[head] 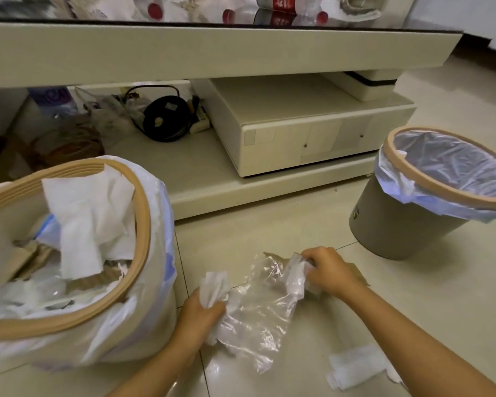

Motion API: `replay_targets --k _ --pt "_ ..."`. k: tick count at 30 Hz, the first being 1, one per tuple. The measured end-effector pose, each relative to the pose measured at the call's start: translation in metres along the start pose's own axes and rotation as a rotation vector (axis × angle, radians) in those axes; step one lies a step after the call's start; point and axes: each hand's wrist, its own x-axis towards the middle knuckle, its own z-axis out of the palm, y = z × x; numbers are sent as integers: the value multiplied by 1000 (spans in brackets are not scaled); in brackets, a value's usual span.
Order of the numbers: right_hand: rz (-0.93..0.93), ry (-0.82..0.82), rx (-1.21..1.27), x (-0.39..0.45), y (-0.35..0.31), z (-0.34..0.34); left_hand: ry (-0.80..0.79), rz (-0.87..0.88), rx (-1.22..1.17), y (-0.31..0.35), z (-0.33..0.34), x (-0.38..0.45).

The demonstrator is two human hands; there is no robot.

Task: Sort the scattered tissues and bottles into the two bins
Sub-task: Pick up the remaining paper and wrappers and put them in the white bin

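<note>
Tissues (86,213) fill the near bin (139,213) on the left, and another tissue (355,365) lies on the floor beside the right arm. Left hand (204,312) grips a crumpled tissue (214,287); right hand (328,272) pinches clear plastic wrap (258,310). The far bin (395,224) stands at the right.

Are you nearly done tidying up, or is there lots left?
About midway. The full tan-rimmed bin on the left already holds white tissues. The left hand grips a crumpled white tissue, and the right hand pinches something at a clear plastic wrapper. A white tissue on the floor remains, and the grey lined bin looks empty.
</note>
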Motion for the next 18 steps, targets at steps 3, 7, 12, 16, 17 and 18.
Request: replay_targets --k 3,7,12,16,17,18 --pt "-30 47 125 -14 -21 -31 -108 175 185 20 -3 -16" --pt "-55 99 254 -32 -52 -69 -96 442 356 64 -1 -42" --pt "-65 114 421 -50 -92 -107 -34 721 503 135 -25 -83" --pt "-126 114 419 -58 -125 -123 164 832 535 185 -80 -100" --pt "-132 125 447 -60 -134 -125 207 843 530 193 -98 -101" --pt "-139 144 476 -61 -142 -125 254 849 542 199 -116 -101"
